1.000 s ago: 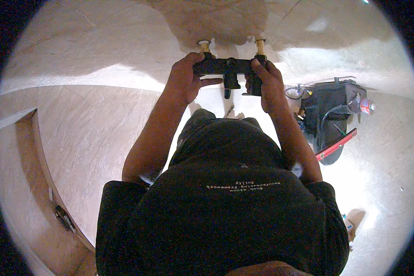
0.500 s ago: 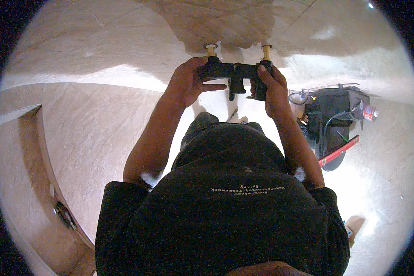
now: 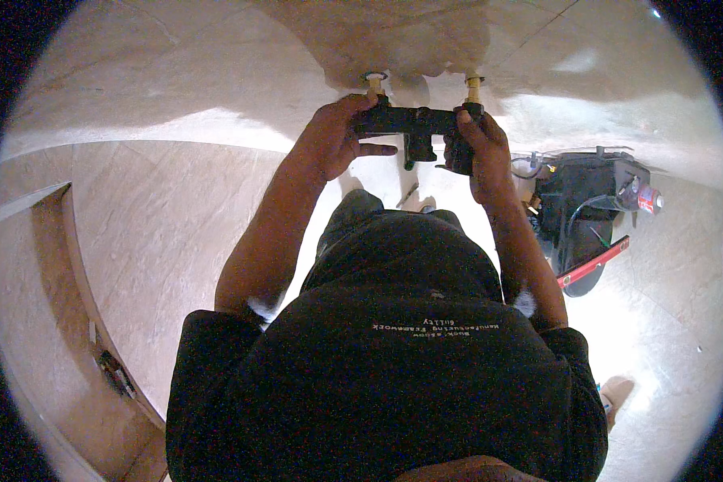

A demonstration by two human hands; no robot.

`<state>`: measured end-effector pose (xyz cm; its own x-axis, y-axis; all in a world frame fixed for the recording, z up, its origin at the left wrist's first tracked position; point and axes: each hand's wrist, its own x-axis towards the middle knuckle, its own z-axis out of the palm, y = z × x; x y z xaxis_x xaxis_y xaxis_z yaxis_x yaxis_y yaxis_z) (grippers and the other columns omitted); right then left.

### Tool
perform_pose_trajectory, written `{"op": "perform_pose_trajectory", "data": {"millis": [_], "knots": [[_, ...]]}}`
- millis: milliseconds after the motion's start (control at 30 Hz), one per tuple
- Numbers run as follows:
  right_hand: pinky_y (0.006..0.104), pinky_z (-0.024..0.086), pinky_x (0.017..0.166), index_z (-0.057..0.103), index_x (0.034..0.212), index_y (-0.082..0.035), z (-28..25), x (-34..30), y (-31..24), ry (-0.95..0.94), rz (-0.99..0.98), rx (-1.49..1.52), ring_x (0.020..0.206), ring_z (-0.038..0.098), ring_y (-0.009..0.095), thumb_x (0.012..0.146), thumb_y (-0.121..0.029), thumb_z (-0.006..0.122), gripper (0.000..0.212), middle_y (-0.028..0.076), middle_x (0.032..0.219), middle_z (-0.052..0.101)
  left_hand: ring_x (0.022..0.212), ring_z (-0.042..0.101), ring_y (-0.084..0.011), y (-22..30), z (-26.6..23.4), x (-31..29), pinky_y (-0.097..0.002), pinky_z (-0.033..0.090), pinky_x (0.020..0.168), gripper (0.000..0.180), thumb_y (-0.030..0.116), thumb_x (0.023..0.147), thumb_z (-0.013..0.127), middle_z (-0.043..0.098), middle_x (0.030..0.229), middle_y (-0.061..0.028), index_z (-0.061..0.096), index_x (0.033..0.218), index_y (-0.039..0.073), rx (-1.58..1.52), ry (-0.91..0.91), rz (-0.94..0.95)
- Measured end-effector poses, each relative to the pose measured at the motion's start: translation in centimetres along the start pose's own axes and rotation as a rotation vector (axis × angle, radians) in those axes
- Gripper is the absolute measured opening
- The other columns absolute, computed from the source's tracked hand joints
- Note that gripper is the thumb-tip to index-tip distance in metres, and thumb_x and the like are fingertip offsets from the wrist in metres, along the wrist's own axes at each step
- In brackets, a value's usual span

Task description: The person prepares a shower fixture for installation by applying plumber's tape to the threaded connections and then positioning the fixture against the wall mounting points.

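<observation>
The left hand (image 3: 335, 138) closes on the left end of a black fixture (image 3: 414, 120), its thumb laid up by the end collar; one finger sticks out straight beneath the bar, apart from the thumb, and how the remaining fingers sit is hidden. The right hand (image 3: 484, 153) wraps the fixture's right end, thumb pressed on its near face and fingertips curled round its inner side. The fixture lies level between the hands, just in front of the wall (image 3: 217, 64), its ends in line with two brass fittings (image 3: 475, 88) that jut out; whether they are screwed together cannot be told. The left forearm slants up and inward, and the right leans inward more steeply, both clear of the dark cloth shirt (image 3: 377, 377). The wall is pale, veined tile; the fixture is a dark straight bar with a stubby block at its middle and a thick cylinder at its right. Farther right, a black case (image 3: 582, 189) rests near a red-labelled can (image 3: 649, 201) and a flat red bar (image 3: 594, 265).
</observation>
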<state>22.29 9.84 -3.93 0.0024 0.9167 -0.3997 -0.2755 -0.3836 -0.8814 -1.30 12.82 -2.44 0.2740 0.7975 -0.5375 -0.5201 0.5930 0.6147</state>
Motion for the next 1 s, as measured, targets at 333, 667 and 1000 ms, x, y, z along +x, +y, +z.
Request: {"op": "perform_pose_trajectory", "data": {"millis": [333,667,1000], "knots": [[0.0275,0.050,0.054,0.060,0.105,-0.008,-0.1,0.0,0.2,-0.003,0.005,0.000,0.061,0.058,0.012,0.098,-0.029,0.063,0.022,0.004,0.078,0.064,0.110,0.064,-0.0334,-0.3,0.0,0.0,-0.0574,0.060,0.086,0.038,0.023,0.098,0.057,0.066,0.117,-0.0199,0.059,0.120,-0.007,0.397,0.161,0.101],[0.0297,0.051,0.058,0.060,0.109,-0.006,-0.2,0.0,0.0,-0.018,0.018,0.020,0.063,0.059,0.014,0.097,-0.029,0.064,0.026,0.005,0.080,0.063,0.106,0.066,-0.0299,-0.6,-0.6,0.2,-0.0542,0.061,0.083,0.042,0.025,0.093,0.066,0.067,0.114,-0.0172,0.059,0.122,-0.005,0.200,0.042,0.049],[0.0280,0.050,0.055,0.061,0.105,-0.006,-0.5,0.0,0.6,-0.032,-0.009,0.072,0.062,0.059,0.012,0.097,-0.028,0.064,0.024,0.004,0.078,0.064,0.101,0.067,-0.0271,-1.1,0.5,-1.1,-0.0489,0.062,0.082,0.035,0.027,0.093,0.066,0.068,0.107,-0.0138,0.064,0.112,-0.002,0.197,0.074,0.066]]}}
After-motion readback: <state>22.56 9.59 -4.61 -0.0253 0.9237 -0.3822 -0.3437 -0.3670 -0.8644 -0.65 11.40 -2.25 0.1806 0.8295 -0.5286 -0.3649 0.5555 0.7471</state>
